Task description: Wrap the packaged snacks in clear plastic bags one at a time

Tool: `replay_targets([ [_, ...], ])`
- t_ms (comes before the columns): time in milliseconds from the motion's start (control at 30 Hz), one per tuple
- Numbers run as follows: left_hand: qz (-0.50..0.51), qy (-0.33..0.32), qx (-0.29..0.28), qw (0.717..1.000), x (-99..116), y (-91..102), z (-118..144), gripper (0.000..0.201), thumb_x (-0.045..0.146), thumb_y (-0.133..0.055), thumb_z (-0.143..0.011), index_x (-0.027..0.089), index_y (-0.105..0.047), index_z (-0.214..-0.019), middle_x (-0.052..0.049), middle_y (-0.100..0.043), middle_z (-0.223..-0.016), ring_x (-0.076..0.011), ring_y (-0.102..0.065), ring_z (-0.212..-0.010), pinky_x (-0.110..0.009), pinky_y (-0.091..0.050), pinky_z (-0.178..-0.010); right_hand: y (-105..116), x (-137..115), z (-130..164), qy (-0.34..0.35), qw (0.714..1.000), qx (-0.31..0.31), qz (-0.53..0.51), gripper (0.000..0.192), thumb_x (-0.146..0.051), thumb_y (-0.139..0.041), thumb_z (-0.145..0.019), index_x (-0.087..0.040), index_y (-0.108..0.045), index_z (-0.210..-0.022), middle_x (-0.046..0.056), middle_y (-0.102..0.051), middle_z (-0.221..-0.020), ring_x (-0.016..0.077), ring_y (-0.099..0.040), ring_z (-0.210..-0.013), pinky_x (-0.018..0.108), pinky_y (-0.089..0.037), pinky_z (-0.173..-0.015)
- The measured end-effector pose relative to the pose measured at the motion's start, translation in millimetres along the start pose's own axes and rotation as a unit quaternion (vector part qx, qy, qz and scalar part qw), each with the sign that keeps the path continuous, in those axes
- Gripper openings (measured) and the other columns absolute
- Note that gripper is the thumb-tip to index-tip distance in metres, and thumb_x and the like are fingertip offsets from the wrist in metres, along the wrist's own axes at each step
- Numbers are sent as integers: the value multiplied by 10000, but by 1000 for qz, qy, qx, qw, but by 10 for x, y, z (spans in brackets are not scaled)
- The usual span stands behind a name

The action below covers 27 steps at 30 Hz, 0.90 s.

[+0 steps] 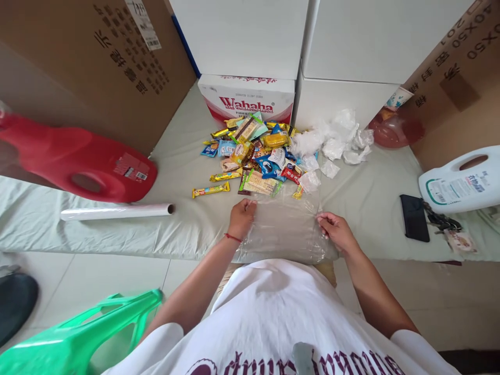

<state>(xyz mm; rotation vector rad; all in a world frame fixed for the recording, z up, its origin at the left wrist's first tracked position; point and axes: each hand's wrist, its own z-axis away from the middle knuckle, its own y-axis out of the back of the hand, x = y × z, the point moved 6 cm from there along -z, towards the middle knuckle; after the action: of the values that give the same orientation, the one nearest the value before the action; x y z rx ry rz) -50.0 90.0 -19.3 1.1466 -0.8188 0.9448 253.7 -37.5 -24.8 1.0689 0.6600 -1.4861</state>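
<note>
A clear plastic sheet (pixel 284 229) lies flat on the pale green cloth in front of me. My left hand (pixel 241 217) pinches its far left corner, a red string round the wrist. My right hand (pixel 336 230) pinches its far right corner. Just beyond the sheet sits a pile of wrapped snacks (pixel 255 153) in yellow, blue and red wrappers. One yellow snack bar (pixel 211 191) lies apart to the pile's left. Crumpled clear wraps (pixel 336 140) are heaped at the pile's right.
A roll of cling film (pixel 117 211) lies left, beside a red jug (pixel 78 161) on its side. A white jug (pixel 461 185), black phone (pixel 414 217) and keys (pixel 440 221) are right. A Wahaha box (pixel 246 99) and cardboard cartons stand behind. Green plastic stool (pixel 78 336) at lower left.
</note>
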Motion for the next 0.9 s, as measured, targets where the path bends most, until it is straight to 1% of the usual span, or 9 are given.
replay_targets([
  [133,-43,8,98,994,-99,191,74,274,475,-617,-835,211,-580,-895,21,-530,-678,-173,-500,-625,-294,-400,-640,229,-166,-45,25,981,-19,189,410,-579,-629,-822,-194,-694,-947,12,-615,-709,164,-543,-614,294,-438,-569],
  [267,-188,-171,258,932,242,386,309,343,340,-658,-800,164,-609,-1090,-130,-643,-1066,-287,-592,-1002,-450,-445,-941,336,-958,-295,211,880,114,411,313,-419,-529,-947,-207,-724,-1069,108,-696,-994,253,-612,-895,388,-487,-822],
  [333,-250,-271,210,905,410,301,413,202,256,-590,-853,186,-661,-1029,-134,-679,-1080,-305,-591,-1086,-498,-395,-1024,109,-1272,-555,274,833,101,470,321,-363,-528,-963,-200,-713,-1169,135,-692,-1090,308,-578,-1067,420,-467,-924],
  [433,-326,-346,34,879,453,40,465,237,201,-519,-922,237,-722,-1039,-94,-741,-1100,-288,-604,-1184,-504,-354,-1087,-374,-1482,-1073,288,787,50,543,534,-383,-659,-900,-157,-612,-1382,181,-646,-1279,387,-468,-1263,464,-411,-1024],
  [533,-389,-310,-29,867,285,-64,384,358,258,-455,-992,251,-689,-1262,-97,-691,-1352,-302,-498,-1397,-562,-250,-1192,-702,-1515,-1524,242,787,1,567,756,-410,-796,-790,-109,-546,-1437,202,-649,-1289,395,-457,-1296,453,-380,-1056],
  [600,-419,-279,-41,863,143,-76,318,428,302,-408,-1024,256,-615,-1396,-105,-597,-1496,-312,-429,-1470,-611,-185,-1222,-737,-1537,-1663,212,793,-30,570,649,-425,-842,-740,-101,-653,-1270,169,-695,-1131,359,-539,-1173,429,-386,-1035],
  [700,-438,-268,-53,856,10,-78,292,488,330,-343,-1053,267,-516,-1505,-107,-489,-1595,-295,-377,-1515,-621,-157,-1240,-571,-1666,-1544,227,804,-55,547,435,-449,-842,-738,-118,-709,-985,98,-676,-951,277,-584,-958,371,-426,-931],
  [800,-436,-269,-50,857,-14,-75,309,501,341,-320,-1063,266,-494,-1527,-102,-470,-1607,-287,-367,-1525,-624,-152,-1249,-419,-1818,-1111,293,818,-78,488,432,-533,-785,-796,-153,-695,-979,75,-644,-988,235,-574,-886,314,-447,-812],
  [900,-430,-269,-53,860,4,-87,318,501,342,-330,-1060,265,-494,-1528,-98,-463,-1612,-295,-370,-1524,-642,-150,-1248,-562,-1750,-611,324,803,-117,487,427,-572,-747,-838,-187,-703,-1020,83,-654,-998,245,-587,-886,320,-462,-802],
])
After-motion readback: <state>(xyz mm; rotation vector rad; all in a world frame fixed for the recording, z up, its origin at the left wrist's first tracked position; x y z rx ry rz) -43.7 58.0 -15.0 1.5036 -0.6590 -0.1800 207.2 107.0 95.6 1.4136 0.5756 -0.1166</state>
